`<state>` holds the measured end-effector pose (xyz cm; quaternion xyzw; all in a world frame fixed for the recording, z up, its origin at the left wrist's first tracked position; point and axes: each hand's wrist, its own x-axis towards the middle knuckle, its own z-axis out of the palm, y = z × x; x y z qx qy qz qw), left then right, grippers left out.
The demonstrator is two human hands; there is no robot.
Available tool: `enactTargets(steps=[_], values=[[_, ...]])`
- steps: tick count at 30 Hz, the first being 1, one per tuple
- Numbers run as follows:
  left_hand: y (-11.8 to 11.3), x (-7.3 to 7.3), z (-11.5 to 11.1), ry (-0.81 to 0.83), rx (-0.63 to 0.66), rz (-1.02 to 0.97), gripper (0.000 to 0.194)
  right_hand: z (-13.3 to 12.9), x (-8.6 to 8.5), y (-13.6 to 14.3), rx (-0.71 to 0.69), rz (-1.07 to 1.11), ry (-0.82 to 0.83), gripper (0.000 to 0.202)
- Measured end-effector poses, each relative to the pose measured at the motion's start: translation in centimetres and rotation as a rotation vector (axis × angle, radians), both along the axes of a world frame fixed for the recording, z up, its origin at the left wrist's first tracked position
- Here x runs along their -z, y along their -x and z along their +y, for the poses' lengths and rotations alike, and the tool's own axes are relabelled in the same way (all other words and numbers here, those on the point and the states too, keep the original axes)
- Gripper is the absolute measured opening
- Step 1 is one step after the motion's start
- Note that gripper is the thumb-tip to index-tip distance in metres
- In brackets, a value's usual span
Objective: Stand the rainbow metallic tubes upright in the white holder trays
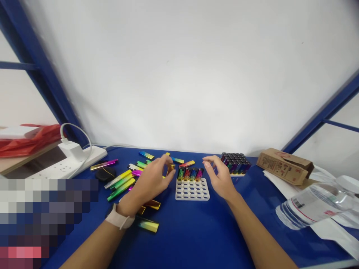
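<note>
A white tray with rows of holes (192,190) lies on the blue table. Several colourful metallic sticks (190,173) stand upright in its far row. My left hand (153,181), with a pale watch strap on the wrist, pinches a gold stick (170,169) just left of the tray's far corner. My right hand (220,177) hovers at the tray's right side with fingers apart and nothing in it. Many loose rainbow sticks (120,183) lie scattered to the left, some under my left hand.
A second tray filled with dark-capped sticks (235,162) stands at the back right. A cardboard box (284,165), papers and a clear plastic bottle (314,205) lie at the right. A white power strip with a charger (73,157) sits at the left, beside blue rack posts.
</note>
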<state>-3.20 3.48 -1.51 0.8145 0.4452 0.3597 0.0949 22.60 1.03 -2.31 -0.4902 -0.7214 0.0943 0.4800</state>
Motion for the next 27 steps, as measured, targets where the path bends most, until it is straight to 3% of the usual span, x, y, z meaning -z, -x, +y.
enactTargets(steps=[4, 7, 10, 14, 18, 22, 27], values=[[-0.3, -0.9, -0.1, 0.170, -0.071, -0.512, 0.028, 0.0, 0.1, 0.7, 0.015, 0.014, -0.158, 0.017], [-0.6, -1.4, -0.3, 0.334, 0.049, -0.825, 0.033, -0.3, 0.0, 1.2, -0.030, 0.019, -0.186, 0.016], [-1.0, -1.7, -0.6, 0.449, 0.201, -0.945, 0.035, -0.6, -0.4, 1.6, -0.081, 0.004, -0.187, 0.015], [-1.6, -1.5, -1.1, 0.549, 0.369, -0.963, 0.030, -0.9, -0.7, 2.1, -0.125, -0.009, -0.165, 0.018], [-1.8, -1.1, -1.3, 0.594, 0.457, -0.900, 0.025, -1.1, -1.2, 2.6, -0.163, 0.017, -0.134, 0.009], [-1.6, -0.9, -1.1, 0.573, 0.470, -0.780, 0.026, -1.5, -1.5, 2.7, -0.221, 0.084, -0.063, 0.014], [-1.2, -0.7, -0.9, 0.489, 0.380, -0.642, 0.024, -1.2, -1.3, 1.9, -0.247, 0.381, 0.058, 0.017]])
